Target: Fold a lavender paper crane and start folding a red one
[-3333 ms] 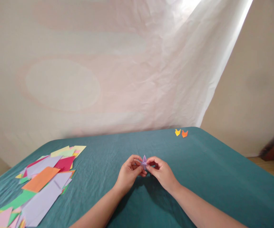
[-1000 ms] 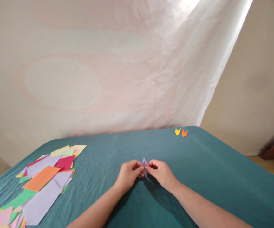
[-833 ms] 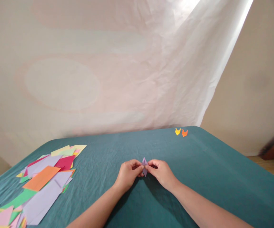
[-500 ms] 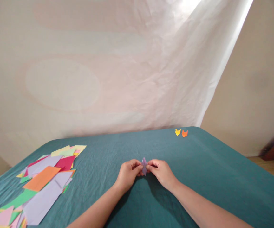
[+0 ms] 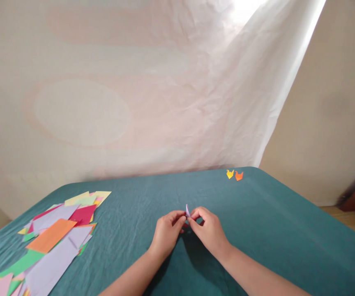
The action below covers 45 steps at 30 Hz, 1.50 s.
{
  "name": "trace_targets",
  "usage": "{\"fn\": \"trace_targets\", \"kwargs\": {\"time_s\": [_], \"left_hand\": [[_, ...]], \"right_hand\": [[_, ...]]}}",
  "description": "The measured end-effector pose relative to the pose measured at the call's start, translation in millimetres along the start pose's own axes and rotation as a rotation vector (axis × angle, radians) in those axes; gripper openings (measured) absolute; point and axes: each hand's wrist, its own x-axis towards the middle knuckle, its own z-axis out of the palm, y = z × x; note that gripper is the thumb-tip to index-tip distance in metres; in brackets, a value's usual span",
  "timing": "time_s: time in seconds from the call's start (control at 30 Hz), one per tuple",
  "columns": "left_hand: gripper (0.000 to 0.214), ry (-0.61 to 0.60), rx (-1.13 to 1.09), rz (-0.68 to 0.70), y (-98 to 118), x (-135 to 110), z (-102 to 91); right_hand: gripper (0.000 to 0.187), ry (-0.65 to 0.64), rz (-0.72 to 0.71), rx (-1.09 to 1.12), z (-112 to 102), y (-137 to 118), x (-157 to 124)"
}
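Purple paper: one small folded purple paper (image 5: 187,211), held between the fingertips of both hands, directly in front of me on the camera's midline; I see it as a thin sliver, nearly edge-on.
Long axis: runs out from the fingertips, away from my body, the tip leaning slightly to the left-hand side; I cannot tell how steeply it stands.
Nearer hand: neither; both meet at the paper's lower end, which the fingers hide from me.
Left hand: left hand (image 5: 166,232), thumb and forefinger closed in a pinch on the paper, the other fingers curled underneath, wrist angled inward.
Right hand: right hand (image 5: 209,231), thumb and forefinger brought together on the paper from the opposite side, a gap showing behind the pinch, knuckles up.
Forearms: converging from the near edge in a V, shadow below them on the table (image 5: 140,197).
Paper sheets: loose multicoloured pile of sheets (image 5: 52,236), well apart, beyond the left hand's outer side.
Folded figures: one yellow figure (image 5: 230,174), one orange figure (image 5: 239,176), side by side, far past the right hand.
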Motion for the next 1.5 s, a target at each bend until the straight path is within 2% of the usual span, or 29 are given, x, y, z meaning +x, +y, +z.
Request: {"fn": "trace_targets", "kwargs": {"time_s": [0.17, 0.3, 0.37, 0.47, 0.57, 0.67, 0.83, 1.03, 1.2, 1.37, 1.5], "left_hand": [[0.031, -0.076, -0.119, -0.071, 0.2, 2.2, -1.9], [0.032, -0.126, -0.205, -0.118, -0.9, 5.4, -4.3], [0.030, -0.097, -0.228, -0.131, -0.3, 5.7, -4.1], [0.029, -0.082, -0.281, -0.160, 1.1, 4.9, -3.1], [0.028, -0.118, -0.323, -0.177, 1.1, 3.9, -2.2], [0.026, -0.129, -0.272, -0.150, -0.9, 3.7, -2.7], [0.021, -0.096, -0.081, -0.041, -2.0, 3.7, -5.7], [0.026, -0.130, -0.101, -0.070, 1.8, 2.5, -4.1], [0.020, -0.120, -0.121, -0.058, 3.8, 2.8, -2.7], [0.020, -0.101, -0.110, -0.051, 5.3, 3.7, -3.9], [0.019, -0.063, -0.054, -0.028, 3.9, 3.0, -5.4]], "right_hand": [[0.010, -0.073, -0.126, 0.016, 0.7, -0.2, 0.5], [0.013, -0.077, -0.141, 0.025, 2.5, 2.8, 1.5], [0.010, -0.054, -0.110, 0.042, 3.2, 3.8, 1.3], [0.009, 0.007, 0.014, 0.099, 2.1, 5.1, 1.6], [0.009, -0.079, 0.151, 0.220, -0.6, 6.5, 3.6], [0.012, -0.161, 0.209, 0.292, -2.4, 7.9, 5.7], [0.014, -0.100, 0.229, 0.261, -0.7, 8.1, 6.0], [0.014, -0.095, 0.231, 0.278, -0.3, 5.1, 5.1], [0.015, -0.112, 0.255, 0.277, 0.4, 6.5, 5.1], [0.009, -0.119, 0.180, 0.390, 2.3, 8.3, 5.7], [0.009, -0.105, 0.117, 0.350, 0.5, 6.3, 6.1]]}}
